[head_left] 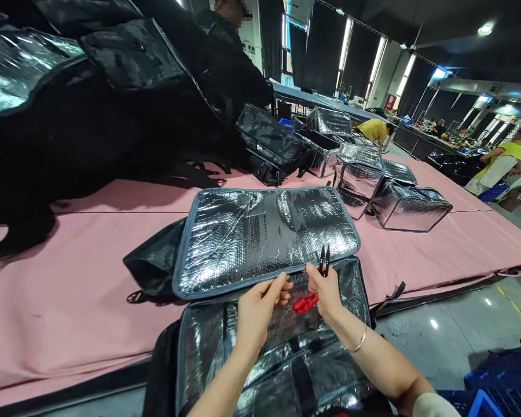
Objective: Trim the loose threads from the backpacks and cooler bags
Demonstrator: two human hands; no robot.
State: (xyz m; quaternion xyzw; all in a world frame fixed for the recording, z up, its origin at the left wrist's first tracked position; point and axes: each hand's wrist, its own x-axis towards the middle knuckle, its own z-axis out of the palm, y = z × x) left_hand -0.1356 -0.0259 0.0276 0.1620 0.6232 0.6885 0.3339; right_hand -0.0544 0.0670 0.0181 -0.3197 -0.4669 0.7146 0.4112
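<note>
An open insulated bag (260, 237) with silver foil lining lies on the pink table, its lid flapped back and its body hanging over the near edge. My right hand (325, 289) is closed on red-handled thread snips (315, 284), whose dark blades point up at the lid's hinge seam. Just to the left, my left hand (258, 307) pinches its fingertips together near the seam; what it holds is too small to make out.
A heap of black bags (91, 104) fills the left and far side of the pink table (69, 278). Several silver-lined bags (364, 179) stand at the right. One person stands behind the heap; others work in the background right. Blue crates (503, 382) sit on the floor.
</note>
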